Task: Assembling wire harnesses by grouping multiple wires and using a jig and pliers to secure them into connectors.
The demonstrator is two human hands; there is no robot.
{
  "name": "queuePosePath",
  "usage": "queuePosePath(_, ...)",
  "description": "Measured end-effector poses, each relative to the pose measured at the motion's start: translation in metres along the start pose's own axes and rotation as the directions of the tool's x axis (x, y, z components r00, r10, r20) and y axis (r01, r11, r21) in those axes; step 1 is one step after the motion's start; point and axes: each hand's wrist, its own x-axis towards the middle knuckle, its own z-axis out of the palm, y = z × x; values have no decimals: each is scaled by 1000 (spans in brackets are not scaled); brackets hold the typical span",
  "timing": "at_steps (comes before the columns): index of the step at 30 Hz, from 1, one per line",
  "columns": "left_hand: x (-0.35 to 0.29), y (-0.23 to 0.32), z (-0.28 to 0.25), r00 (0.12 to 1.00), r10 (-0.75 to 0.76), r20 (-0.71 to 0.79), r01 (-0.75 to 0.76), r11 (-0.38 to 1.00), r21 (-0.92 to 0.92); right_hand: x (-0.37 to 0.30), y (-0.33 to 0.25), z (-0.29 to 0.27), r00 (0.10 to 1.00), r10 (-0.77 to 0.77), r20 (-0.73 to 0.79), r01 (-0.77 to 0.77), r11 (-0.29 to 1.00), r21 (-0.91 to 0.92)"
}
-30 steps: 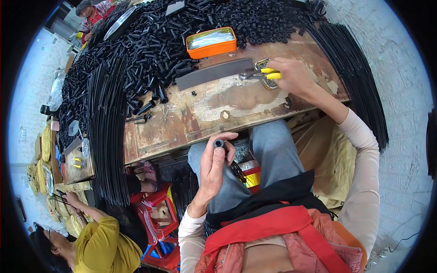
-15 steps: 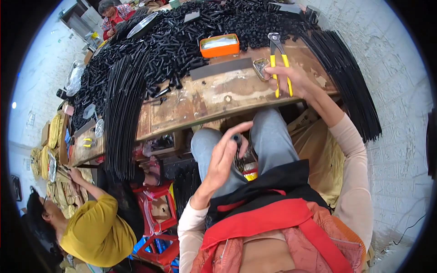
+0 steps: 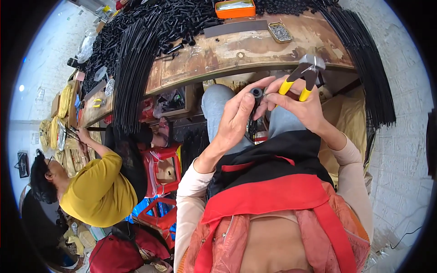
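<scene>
My left hand (image 3: pixel 231 119) is closed around a black tubular part (image 3: pixel 256 93), its round open end facing up above my lap. Dark thin lengths hang below that end, partly hidden by my fingers. In my right hand (image 3: pixel 298 105) rests a pair of pliers (image 3: pixel 306 78) with yellow handles, their metal head pointing up and away. Thumb and index finger of that hand pinch beside the tube's end; whatever small piece sits between them is too small to make out. A small tin (image 3: pixel 280 32) of tiny metal pieces lies on the table beyond.
The worn wooden table (image 3: pixel 255 49) carries a heap of black tubular parts (image 3: pixel 182 20), an orange box (image 3: pixel 235 9) and a grey strip (image 3: pixel 236 28). Bundles of black rods (image 3: pixel 136 73) overhang its edge on both sides. At left sits a co-worker in a yellow top (image 3: pixel 98 189), near red stools (image 3: pixel 166 170).
My right hand, with the pliers, has come back from over the tin to meet my left hand at the tube's end. The whole view has shifted, with the table now higher.
</scene>
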Motion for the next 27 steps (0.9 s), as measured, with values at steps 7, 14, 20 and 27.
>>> queuePosePath(7, 1, 0, 3, 1000, -27, -2, 27, 999, 18, -3, -1, -2, 1000, -24, 12, 25, 999, -32)
queuePosePath(14, 4, -2, -1, 1000, -17, -10, 18, 999, 44, 3, 1, -5, 999, -15, 38, 14, 1000, 19)
queuePosePath(20, 4, -6, -11, 1000, -9, 24, 9, 1000, 11, 14, -1, -6, 998, 23, 63, -17, 995, -101)
queuePosePath(27, 4, -7, -19, 1000, -15, 7, 15, 999, -30, 27, 2, -1, 984, -19, 177, 28, 998, -49)
